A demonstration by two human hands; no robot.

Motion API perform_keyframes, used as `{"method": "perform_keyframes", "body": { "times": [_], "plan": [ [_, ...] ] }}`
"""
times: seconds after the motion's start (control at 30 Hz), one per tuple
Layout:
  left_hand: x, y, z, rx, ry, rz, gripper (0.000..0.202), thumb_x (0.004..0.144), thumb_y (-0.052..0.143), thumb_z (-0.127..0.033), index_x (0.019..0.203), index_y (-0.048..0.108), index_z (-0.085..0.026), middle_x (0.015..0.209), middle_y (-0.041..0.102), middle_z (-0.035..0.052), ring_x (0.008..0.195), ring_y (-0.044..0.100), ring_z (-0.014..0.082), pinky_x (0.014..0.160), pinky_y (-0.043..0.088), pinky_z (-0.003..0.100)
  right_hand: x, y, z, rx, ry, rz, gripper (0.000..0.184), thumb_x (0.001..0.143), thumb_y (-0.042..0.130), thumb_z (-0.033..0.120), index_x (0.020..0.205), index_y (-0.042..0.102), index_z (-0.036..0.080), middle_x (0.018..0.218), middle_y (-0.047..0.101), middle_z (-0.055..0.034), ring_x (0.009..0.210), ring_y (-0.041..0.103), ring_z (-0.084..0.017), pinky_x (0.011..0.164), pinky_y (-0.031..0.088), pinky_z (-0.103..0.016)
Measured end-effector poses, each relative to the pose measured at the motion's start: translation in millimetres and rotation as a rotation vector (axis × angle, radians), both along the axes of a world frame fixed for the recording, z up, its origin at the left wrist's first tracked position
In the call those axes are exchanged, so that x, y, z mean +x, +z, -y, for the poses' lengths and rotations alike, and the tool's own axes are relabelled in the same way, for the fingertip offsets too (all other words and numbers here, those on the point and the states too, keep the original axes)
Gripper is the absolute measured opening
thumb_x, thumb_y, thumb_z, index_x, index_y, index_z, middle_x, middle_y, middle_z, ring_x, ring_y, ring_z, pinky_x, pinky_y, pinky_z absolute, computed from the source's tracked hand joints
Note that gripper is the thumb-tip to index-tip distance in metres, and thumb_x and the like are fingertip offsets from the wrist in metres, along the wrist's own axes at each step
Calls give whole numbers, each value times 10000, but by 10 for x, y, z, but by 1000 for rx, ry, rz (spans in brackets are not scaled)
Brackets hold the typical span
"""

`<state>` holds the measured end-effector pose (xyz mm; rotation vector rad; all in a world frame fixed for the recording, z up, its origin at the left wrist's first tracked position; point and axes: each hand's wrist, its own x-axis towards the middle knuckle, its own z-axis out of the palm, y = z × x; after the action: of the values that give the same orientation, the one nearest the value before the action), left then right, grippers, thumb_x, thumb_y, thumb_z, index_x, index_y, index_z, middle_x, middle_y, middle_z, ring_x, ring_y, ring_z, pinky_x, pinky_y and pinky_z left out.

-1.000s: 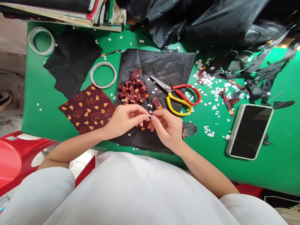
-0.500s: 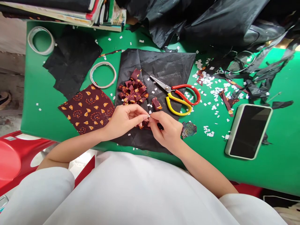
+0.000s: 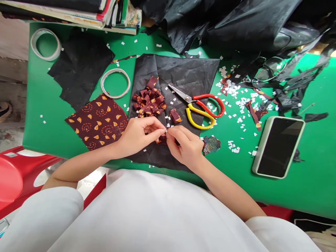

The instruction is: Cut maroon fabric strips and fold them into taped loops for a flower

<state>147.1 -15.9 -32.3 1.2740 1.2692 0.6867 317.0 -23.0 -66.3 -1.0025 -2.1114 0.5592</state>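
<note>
My left hand (image 3: pixel 140 136) and my right hand (image 3: pixel 186 145) meet over a black sheet (image 3: pixel 181 73), fingertips pinched together. Between them shows a small white piece (image 3: pixel 166 130), too small to name surely. Some maroon printed cloth shows partly under my fingers; the rest of it is hidden. Just beyond my left hand lies a heap of maroon cloth scraps (image 3: pixel 149 99). One loose maroon scrap (image 3: pixel 175 116) rests above my right fingers. Scissors (image 3: pixel 193 102) with red and yellow handles lie beyond my right hand, and a dark glittery piece (image 3: pixel 211 145) touches its side.
A maroon patterned cloth (image 3: pixel 98 122) and a black piece (image 3: pixel 81 66) lie left, near two tape rolls (image 3: pixel 115 95) (image 3: pixel 34 43). White paper bits (image 3: pixel 232 89) scatter right, with a phone (image 3: pixel 279 147). Books (image 3: pixel 78 17) and black sheeting (image 3: pixel 236 24) line the back.
My pinched fingertips have shifted very slightly, a little down and left. Nothing on the table has visibly moved.
</note>
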Motion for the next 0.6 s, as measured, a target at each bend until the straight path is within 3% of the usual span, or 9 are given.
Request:
{"method": "perform_keyframes", "body": {
  "times": [0.43,0.6],
  "plan": [
    [-6,-2,-10,145,-62,-137,79,796,582,-174,754,641,-141,686,667,-28,558,584,41,546,467,123,2,8,-33,31,38,69,143,825,468,51,831,536,177,735,592,-31,637,522,-90,589,456,-181],
    [-48,13,-44,85,-105,-101,63,807,576,-193,789,610,-143,672,633,-37,532,571,35,548,470,129,23,20,-55,16,82,35,158,822,471,34,853,537,174,737,590,-37,639,514,-96,586,447,-193]
  ]
}}
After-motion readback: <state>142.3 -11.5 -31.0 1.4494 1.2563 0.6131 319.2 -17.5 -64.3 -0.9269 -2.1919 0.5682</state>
